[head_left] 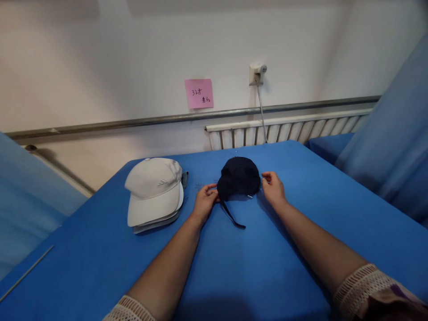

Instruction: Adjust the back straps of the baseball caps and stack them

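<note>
A black cap [240,176] lies on the blue-covered table between my two hands, its rounded crown up. From its lower left side a thin black strap [233,217] trails loose toward me, and a small shiny metal bit shows at its lower edge. My left hand [205,203] pinches the cap's left edge, close to where the strap begins. At the opposite edge, my right hand [273,189] has its thumb and fingers bent together against the cap's rim; exactly what sits between them is hard to make out. The cap's underside is hidden.
Left of my left hand stands a stack of pale caps [154,191], brims toward me. A thin rod [26,273] lies at the table's left edge. Behind are a metal rail [147,121], a radiator [284,129] and a plugged socket [257,75]. Blue curtains [394,120] hang on both sides.
</note>
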{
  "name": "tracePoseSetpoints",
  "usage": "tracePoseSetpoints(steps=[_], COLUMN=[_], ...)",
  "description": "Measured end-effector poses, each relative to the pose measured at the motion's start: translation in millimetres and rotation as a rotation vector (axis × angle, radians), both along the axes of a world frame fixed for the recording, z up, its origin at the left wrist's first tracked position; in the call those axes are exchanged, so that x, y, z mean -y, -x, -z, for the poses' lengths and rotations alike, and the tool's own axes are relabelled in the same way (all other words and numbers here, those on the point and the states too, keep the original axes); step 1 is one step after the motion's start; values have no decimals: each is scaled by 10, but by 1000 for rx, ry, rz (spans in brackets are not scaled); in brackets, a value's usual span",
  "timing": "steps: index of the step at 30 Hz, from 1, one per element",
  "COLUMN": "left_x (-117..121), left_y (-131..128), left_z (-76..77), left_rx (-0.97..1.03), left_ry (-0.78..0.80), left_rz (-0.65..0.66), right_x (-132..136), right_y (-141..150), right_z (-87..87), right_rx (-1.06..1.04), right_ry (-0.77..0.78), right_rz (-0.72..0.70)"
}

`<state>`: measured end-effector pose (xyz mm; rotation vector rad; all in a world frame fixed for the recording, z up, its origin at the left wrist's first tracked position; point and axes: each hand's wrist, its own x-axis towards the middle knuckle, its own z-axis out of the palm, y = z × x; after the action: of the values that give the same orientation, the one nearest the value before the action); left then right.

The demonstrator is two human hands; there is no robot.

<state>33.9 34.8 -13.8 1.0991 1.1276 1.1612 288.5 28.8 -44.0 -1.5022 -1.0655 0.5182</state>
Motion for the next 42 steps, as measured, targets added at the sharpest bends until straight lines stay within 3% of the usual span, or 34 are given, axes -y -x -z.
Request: tracePoseSetpoints(steps=[4,8,14,20,24,28,31,34,42], left_x=[13,153,409,390,407,475,499,487,499], left_y=[35,41,-125,-145,-99,-65,-51,-49,-107], left_z=[-14,-116,-117,-72,-165,-277,-300,-266,-197], left_rx=[-363,-509,-658,-738,-815,-875,-873,-852,-688], left_ry=[-233,-529,-844,-904,-876,-836,-798,-759,-709], left_rz=[-144,-154,309,532,719,824,834,786,366], right_x=[305,430,415,341,402,553,623,612,574], right_y=[169,269,275,251,215,197,189,198,395], right_z=[-53,-61,-128,-125,-165,-302,-392,-387,-298], right_rx=[216,319,504,633,484,195,-17,-172,-459], right_ry=[63,254,291,259,204,130,96,101,129], right_rz=[-199,-206,-271,-345,-443,-683,-816,-821,-690])
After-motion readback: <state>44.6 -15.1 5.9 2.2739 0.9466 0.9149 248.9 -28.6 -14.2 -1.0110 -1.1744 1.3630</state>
